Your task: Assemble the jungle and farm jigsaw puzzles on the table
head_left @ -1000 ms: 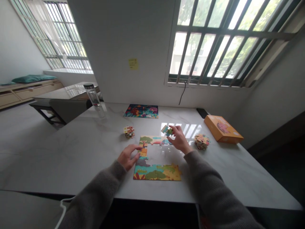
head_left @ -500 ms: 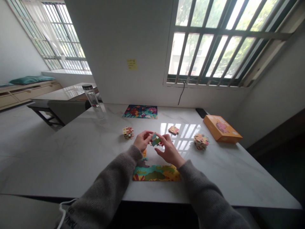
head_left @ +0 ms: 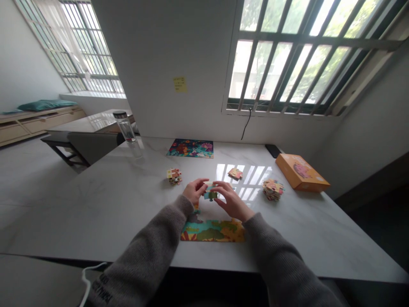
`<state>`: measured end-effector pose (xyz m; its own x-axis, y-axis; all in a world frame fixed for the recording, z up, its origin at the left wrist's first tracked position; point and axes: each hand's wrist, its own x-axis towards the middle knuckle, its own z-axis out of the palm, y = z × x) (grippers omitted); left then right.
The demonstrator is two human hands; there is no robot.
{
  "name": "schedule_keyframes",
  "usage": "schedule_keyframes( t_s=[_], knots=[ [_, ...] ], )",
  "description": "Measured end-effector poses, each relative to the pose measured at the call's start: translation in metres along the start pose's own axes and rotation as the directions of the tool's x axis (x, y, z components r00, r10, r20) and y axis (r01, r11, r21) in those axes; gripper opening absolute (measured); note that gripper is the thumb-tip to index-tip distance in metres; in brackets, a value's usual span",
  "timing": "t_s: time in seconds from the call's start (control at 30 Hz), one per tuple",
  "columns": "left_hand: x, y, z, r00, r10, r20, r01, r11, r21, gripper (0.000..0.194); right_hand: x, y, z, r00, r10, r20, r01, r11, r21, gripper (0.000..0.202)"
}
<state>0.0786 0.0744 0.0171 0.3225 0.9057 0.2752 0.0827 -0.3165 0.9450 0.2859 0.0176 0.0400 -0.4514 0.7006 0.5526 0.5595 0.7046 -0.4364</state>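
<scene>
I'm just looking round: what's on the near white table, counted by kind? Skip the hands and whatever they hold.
Partly built puzzle: 1
Groups of loose puzzle pieces: 3
Dark picture board: 1
Orange box: 1
Clear bottle: 1
Flat black object: 1
Total: 8

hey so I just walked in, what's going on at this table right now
A person has a puzzle piece between the fingers of the left hand and right hand, over a partly assembled puzzle on the white table. Its near strip is joined; the hands hide much of the far side. Loose pieces sit in a left stack, a small middle pile and a right stack, with an orange box beyond.
</scene>
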Motion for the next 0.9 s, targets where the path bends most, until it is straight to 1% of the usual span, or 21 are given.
schedule_keyframes(
  t_s=[0.07,0.13,0.23,0.3,0.4,0.53,0.77,0.9],
  knots=[
    [-0.001,0.001,-0.004,0.995,0.085,-0.042,-0.077,0.984,0.163,0.042,-0.003,0.015,-0.010,0.998,0.049,-0.049,-0.050,0.999,-0.013,0.033],
    [-0.002,0.002,-0.008,0.982,0.186,-0.034,-0.164,0.927,0.337,0.034,-0.010,0.034,-0.025,0.987,0.126,-0.099,-0.129,0.991,-0.033,0.033],
    [-0.003,-0.001,-0.014,0.955,0.290,0.068,-0.282,0.804,0.523,0.027,-0.026,0.058,-0.045,0.962,0.267,-0.049,-0.268,0.963,-0.010,0.033],
    [-0.004,-0.007,-0.015,0.944,0.295,0.149,-0.324,0.739,0.591,0.027,-0.035,0.067,-0.053,0.941,0.340,0.005,-0.340,0.941,0.000,0.030],
    [-0.005,-0.016,-0.014,0.940,0.245,0.239,-0.342,0.688,0.640,0.027,-0.042,0.069,-0.058,0.909,0.409,0.078,-0.410,0.912,-0.013,0.027],
    [-0.005,-0.022,-0.015,0.931,0.189,0.311,-0.357,0.643,0.677,0.029,-0.039,0.066,-0.057,0.874,0.472,0.113,-0.469,0.882,-0.055,0.023],
    [-0.005,-0.021,-0.016,0.925,0.187,0.332,-0.374,0.615,0.694,0.029,-0.034,0.064,-0.055,0.843,0.523,0.125,-0.517,0.852,-0.080,0.027],
    [-0.005,-0.021,-0.016,0.925,0.190,0.329,-0.373,0.616,0.693,0.028,-0.035,0.066,-0.053,0.842,0.527,0.120,-0.520,0.850,-0.086,0.029]
  ],
)
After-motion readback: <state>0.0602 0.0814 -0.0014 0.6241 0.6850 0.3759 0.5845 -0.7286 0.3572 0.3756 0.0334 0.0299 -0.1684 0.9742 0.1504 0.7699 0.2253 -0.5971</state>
